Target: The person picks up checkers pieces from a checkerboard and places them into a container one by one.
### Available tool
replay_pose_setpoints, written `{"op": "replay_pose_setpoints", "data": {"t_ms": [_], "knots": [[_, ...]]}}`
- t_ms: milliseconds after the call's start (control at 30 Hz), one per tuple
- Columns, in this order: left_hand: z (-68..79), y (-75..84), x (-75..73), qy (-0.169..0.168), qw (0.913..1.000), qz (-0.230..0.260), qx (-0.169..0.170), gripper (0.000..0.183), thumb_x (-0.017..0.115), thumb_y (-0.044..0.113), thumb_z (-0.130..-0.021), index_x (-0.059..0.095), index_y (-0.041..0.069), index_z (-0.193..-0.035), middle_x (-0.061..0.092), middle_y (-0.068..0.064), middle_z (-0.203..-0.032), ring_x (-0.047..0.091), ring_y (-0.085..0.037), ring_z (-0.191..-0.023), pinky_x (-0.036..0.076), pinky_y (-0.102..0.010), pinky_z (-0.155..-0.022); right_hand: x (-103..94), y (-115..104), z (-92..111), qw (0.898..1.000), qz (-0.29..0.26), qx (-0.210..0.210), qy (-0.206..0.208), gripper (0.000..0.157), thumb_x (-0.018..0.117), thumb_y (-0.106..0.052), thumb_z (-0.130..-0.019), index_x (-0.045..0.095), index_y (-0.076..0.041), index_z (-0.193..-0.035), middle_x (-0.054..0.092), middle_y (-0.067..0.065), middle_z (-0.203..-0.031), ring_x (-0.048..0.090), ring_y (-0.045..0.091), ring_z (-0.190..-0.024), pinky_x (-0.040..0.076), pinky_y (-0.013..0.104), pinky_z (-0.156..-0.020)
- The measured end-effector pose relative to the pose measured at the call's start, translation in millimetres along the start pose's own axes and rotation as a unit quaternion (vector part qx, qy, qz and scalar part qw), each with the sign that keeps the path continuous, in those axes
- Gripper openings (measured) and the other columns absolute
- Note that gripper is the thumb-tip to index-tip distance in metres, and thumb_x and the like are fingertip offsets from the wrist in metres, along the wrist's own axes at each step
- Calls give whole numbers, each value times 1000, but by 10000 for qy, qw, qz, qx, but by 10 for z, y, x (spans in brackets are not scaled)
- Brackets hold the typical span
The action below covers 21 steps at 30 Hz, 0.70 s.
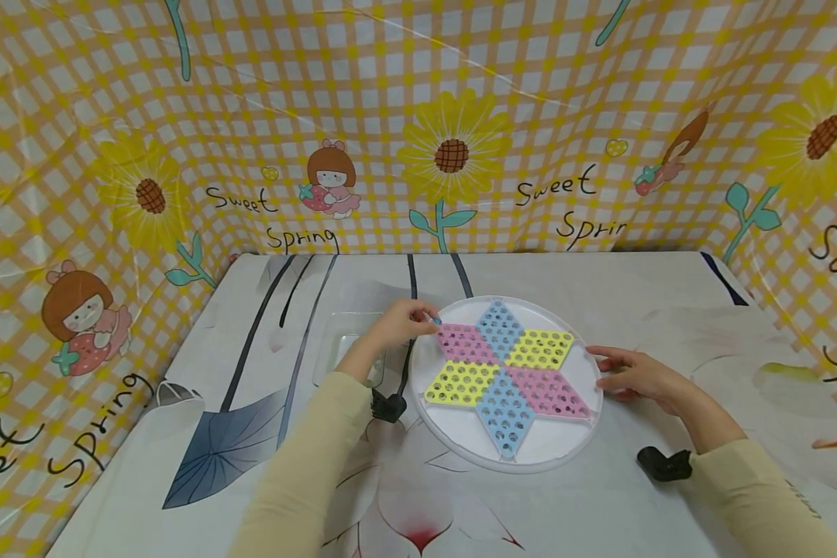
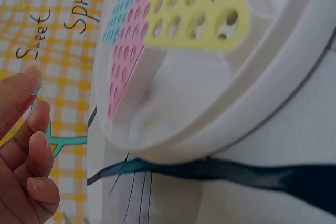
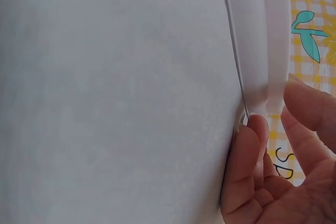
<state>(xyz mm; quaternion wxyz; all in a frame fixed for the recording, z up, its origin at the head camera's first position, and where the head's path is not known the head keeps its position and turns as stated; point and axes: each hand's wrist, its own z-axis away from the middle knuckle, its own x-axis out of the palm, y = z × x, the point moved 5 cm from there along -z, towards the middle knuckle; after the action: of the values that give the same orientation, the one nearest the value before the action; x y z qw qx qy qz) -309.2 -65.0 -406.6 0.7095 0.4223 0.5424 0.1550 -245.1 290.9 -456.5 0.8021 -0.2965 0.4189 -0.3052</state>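
A round white Chinese checkers board point(image 1: 446, 434) lies on the table, its six-pointed star made of pink, blue and yellow perforated sections. Over the board's far left edge, my left hand point(image 1: 399, 324) pinches a small clear-and-blue marble point(image 2: 39, 83) between thumb and finger, close to the tip of a pink section point(image 1: 467, 343). The other fingers of that hand are loosely bent. On the opposite side, my right hand point(image 1: 638, 376) holds the board's rim point(image 3: 275, 51), one digit against its upper part and bent fingers low beside the table.
A clear plastic container point(image 1: 328, 353) stands left of the board, partly behind my left forearm. Black pieces point(image 1: 388, 405) show beside both wrists. The table has a patterned white cover point(image 1: 544, 511), and a yellow checked cloth point(image 1: 390, 70) hangs around the back and sides.
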Motion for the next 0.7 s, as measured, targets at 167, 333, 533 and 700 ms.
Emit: {"op": "replay_pose_setpoints", "data": {"t_ms": [167,333,533,700], "knots": [[60,-100,-143,243,9996,-89,-114,23,66,21,-85,64,8,-103,55,-4,-85,46,-14,-73,39,-22,-59,5,-8,10,10000,-4,28,25,77,66,-23,-83,22,-3,-143,34,23,-124,44,23,-92,45,27,-69],[122,-194,-275,392,9990,-25,-209,23,64,24,-85,64,10,-103,59,-5,-89,50,-16,-77,41,-24,-62,12,-16,18,10000,53,56,53,77,66,-24,-82,23,-2,-143,35,24,-123,43,25,-94,44,28,-69],[193,-322,-419,515,9983,31,-276,23,64,25,-85,64,11,-103,61,-7,-91,52,-17,-79,43,-25,-63,15,-28,18,10000,-8,54,28,78,66,-24,-82,23,-3,-143,35,23,-122,43,25,-94,44,27,-68],[271,-422,-538,588,9977,70,-323,25,64,25,-85,64,10,-104,61,-7,-89,53,-17,-76,44,-25,-64,16,-27,13,10000,18,45,19,77,66,-24,-82,23,-3,-143,35,23,-123,43,25,-94,44,27,-69]]}}
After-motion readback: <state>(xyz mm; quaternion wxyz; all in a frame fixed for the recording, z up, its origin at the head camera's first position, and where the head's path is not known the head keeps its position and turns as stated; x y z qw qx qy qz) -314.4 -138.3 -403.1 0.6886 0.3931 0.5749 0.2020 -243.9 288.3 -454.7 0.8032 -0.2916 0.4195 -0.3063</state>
